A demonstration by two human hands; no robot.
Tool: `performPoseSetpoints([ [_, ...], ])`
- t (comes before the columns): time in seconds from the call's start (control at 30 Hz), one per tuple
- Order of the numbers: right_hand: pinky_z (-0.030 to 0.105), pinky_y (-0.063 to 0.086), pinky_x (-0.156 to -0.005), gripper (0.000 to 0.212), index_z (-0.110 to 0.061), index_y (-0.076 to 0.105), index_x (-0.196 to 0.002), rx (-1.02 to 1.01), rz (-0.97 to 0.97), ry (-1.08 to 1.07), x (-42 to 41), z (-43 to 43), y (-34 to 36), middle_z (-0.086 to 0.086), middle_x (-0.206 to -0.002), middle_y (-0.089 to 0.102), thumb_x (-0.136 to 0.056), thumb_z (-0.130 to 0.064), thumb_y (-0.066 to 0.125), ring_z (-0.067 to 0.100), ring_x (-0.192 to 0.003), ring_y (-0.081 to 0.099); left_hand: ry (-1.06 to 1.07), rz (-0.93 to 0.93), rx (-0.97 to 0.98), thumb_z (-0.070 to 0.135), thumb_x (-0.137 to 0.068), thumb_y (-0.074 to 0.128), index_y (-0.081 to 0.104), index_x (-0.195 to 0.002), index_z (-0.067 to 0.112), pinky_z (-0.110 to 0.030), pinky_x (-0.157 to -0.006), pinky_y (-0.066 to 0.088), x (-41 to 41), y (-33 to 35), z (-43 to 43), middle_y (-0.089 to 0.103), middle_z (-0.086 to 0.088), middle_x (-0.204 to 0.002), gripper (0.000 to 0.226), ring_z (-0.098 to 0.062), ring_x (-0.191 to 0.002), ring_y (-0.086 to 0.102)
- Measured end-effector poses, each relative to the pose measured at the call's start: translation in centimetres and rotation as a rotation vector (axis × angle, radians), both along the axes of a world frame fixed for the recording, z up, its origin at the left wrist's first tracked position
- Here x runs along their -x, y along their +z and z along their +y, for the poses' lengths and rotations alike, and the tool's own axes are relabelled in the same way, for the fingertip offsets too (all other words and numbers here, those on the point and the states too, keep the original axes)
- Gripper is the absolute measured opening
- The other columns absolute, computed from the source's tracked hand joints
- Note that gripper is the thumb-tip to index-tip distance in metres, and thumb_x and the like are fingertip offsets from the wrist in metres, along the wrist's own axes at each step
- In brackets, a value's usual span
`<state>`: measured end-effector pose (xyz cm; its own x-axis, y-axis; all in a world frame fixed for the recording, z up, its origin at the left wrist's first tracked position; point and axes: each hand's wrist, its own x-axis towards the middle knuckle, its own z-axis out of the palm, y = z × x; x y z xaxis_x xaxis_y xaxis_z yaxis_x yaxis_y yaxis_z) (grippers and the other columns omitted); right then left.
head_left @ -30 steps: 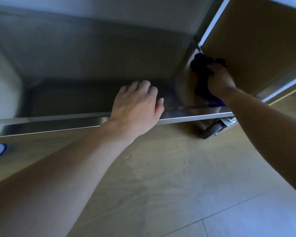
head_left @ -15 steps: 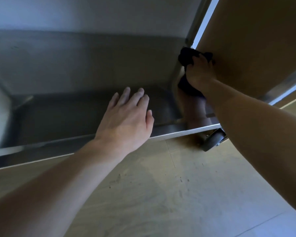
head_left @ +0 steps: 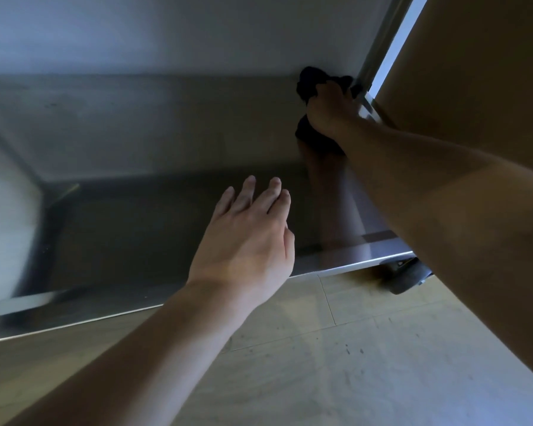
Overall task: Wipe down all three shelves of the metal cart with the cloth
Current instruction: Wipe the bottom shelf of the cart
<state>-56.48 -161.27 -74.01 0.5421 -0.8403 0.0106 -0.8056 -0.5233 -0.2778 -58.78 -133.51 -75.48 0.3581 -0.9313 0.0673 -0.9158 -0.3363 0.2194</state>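
Spanning the view is the metal cart's bottom shelf (head_left: pixel 136 241); the left hand (head_left: pixel 246 241) reaches over its front lip, fingers straight, while the right hand (head_left: pixel 330 112) grips the dark cloth (head_left: pixel 311 84) in its far right corner.

The left forearm (head_left: pixel 130 355) and right forearm (head_left: pixel 443 198) are bare up to the near edge. The left hand (head_left: pixel 246 241) and right hand (head_left: pixel 330 109) are bare too.

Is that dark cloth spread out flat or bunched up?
Bunched up: the cloth shows as dark lumps above and below the right hand gripping it.
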Motion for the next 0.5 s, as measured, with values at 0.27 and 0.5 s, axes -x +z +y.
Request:
performPoseSetpoints([
  [0.27,0.027,0.008,-0.117,0.046,-0.018,0.032,-0.149,-0.066,-0.038,0.492,-2.3,4.7,-0.2,0.001,-0.160,0.017,-0.103,-0.018,0.030,0.024,-0.148,0.011,0.015,-0.007,0.009,0.033,-0.092,0.013,0.030,-0.149,0.026,-0.037,-0.121,0.013,-0.2,0.1,-0.1,0.020,0.010,-0.158,0.059,-0.015,-0.147,0.014],
  [0.5,0.028,0.017,-0.114,0.044,-0.005,0.038,-0.145,0.009,-0.067,0.305,5.0,0.3,-0.5,0.011,-0.155,0.030,-0.101,-0.011,0.030,0.026,-0.142,0.027,0.019,0.021,0.058,0.033,-0.091,0.017,0.037,-0.146,0.023,-0.035,-0.120,0.014,0.2,-0.1,0.0,0.028,0.008,-0.156,0.059,-0.015,-0.146,0.020],
])
